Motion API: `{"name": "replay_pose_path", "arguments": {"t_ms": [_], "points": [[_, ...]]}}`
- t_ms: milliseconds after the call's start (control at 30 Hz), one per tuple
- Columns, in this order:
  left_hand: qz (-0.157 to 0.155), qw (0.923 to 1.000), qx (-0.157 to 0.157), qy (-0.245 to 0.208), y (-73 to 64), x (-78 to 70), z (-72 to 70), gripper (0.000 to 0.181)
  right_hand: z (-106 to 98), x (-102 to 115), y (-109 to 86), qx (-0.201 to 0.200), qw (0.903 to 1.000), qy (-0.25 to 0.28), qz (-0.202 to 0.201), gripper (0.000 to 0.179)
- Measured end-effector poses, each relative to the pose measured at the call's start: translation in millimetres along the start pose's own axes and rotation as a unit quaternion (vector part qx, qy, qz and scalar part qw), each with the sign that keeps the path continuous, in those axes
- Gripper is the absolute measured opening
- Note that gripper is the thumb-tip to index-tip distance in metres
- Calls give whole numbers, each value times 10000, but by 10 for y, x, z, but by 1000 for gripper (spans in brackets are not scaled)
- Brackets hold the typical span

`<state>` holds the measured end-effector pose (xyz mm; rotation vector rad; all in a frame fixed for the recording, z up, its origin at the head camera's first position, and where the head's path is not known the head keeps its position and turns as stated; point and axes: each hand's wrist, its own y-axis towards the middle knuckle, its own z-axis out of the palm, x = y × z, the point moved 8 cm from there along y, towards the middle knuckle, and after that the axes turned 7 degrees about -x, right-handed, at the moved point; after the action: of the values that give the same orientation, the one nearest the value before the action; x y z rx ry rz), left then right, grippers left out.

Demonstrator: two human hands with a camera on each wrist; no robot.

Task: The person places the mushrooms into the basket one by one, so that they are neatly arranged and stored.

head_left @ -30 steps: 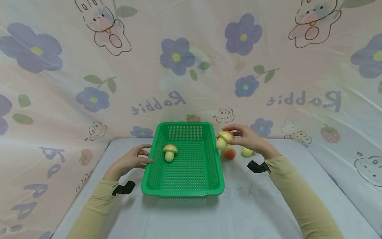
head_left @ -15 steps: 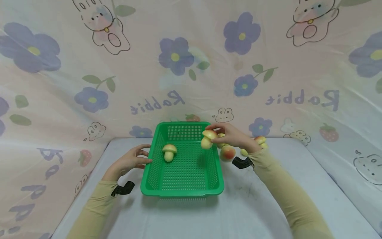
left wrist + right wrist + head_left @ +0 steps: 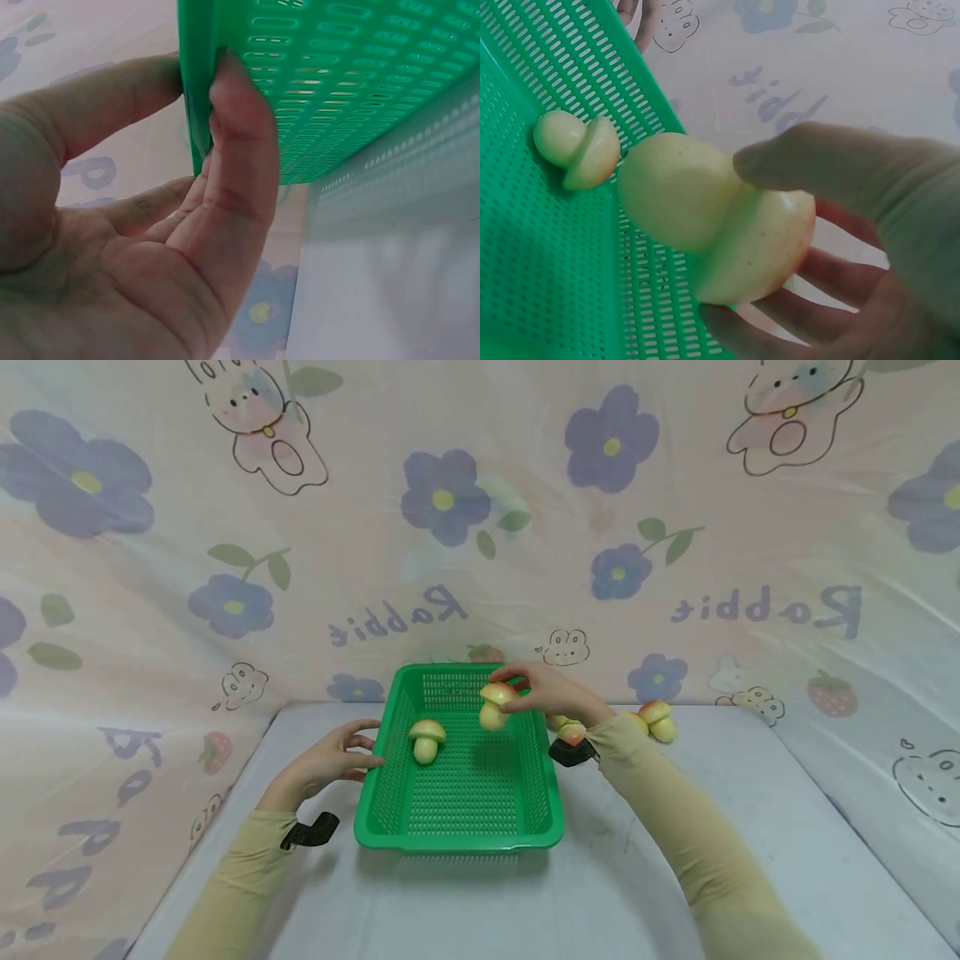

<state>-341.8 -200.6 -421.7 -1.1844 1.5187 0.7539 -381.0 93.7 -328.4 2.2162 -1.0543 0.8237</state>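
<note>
My right hand (image 3: 551,691) pinches a toy mushroom (image 3: 493,708) above the right half of a green plastic basket (image 3: 459,843). In the right wrist view, thumb and fingers lie around its reddish-yellow cap (image 3: 769,244), while the pale round stem (image 3: 676,191) points away from the palm. A second mushroom (image 3: 426,743) lies on the basket floor by the left wall. My left hand (image 3: 324,762) grips the basket's left rim (image 3: 196,90), thumb on one side and curled fingers on the other.
Right of the basket, more toy mushrooms (image 3: 657,723) lie on the white table (image 3: 645,852); my right wrist and sleeve partly cover some of them. A printed fabric backdrop (image 3: 525,568) rises behind the table's far edge.
My right hand has carried its mushroom leftward, from beside the basket's right rim to over the inside. The left hand stays at the left rim, and the basket has not moved.
</note>
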Motion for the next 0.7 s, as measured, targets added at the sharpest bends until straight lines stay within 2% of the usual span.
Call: {"name": "replay_pose_path", "arguments": {"t_ms": [200,433,567,700], "points": [[-8,10000,-38,7,-18,-8,7,77,123,-9,135,32,9995,-251,196,47],[-30,10000,-25,4,-28,10,13,79,352,-81,235,340,9985,308,303,46],[-11,10000,-40,22,-20,12,5,79,450,-109,283,455,9978,370,323,44],[20,10000,-40,21,-12,-4,5,78,510,-154,312,501,9961,428,580,46]]}}
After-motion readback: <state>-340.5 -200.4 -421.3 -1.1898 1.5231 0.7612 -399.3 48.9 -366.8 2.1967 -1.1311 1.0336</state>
